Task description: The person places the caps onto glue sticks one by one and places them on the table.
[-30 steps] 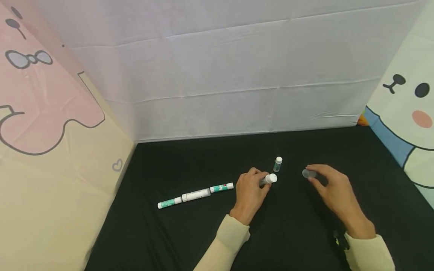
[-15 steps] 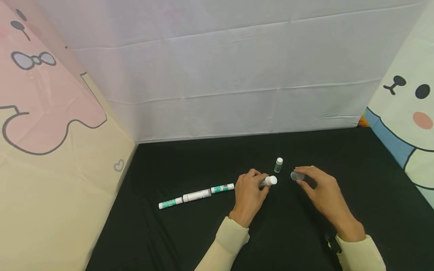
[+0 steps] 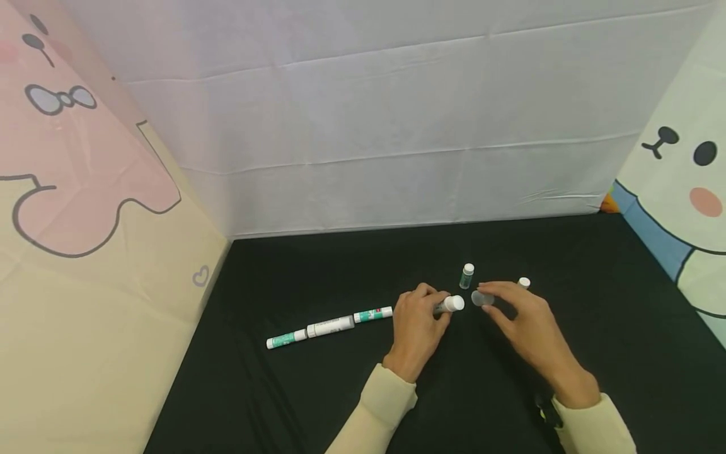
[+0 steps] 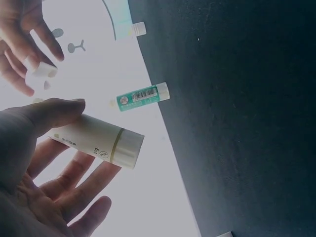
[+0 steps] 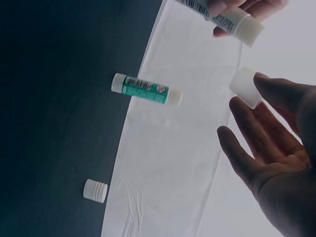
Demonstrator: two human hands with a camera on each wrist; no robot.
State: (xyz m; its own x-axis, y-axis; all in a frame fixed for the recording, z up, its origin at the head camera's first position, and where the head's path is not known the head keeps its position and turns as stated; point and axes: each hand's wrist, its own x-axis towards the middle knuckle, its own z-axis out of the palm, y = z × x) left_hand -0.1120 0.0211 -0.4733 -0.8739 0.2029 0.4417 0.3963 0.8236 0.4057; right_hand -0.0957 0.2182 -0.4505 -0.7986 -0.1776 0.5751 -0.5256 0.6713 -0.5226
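Note:
Upright in the grip of my left hand (image 3: 416,328) is a large white glue stick (image 4: 96,138), thumb on one side and fingers on the other. Its pale top end shows uncovered in the right wrist view. My right hand (image 3: 530,325) pinches a translucent whitish cap (image 5: 245,88) between thumb and fingertips, a short way to the right of that glue stick. Just behind the two hands stands a smaller green-and-white glue stick (image 3: 466,277), its pale end up. A small white ribbed cap (image 5: 95,191) stands on the table beyond my right hand, partly hidden in the head view.
Left of my left hand, three glue sticks lie end to end in a slanting row: a green one (image 3: 286,339), a white one (image 3: 331,326) and another green one (image 3: 372,314). Black cloth (image 3: 317,391) covers the table, with a white cloth wall (image 3: 351,126) behind it.
My right hand has moved left with the cap, closer to the large glue stick, uncovering the small white cap behind it. My left hand and its glue stick have stayed put.

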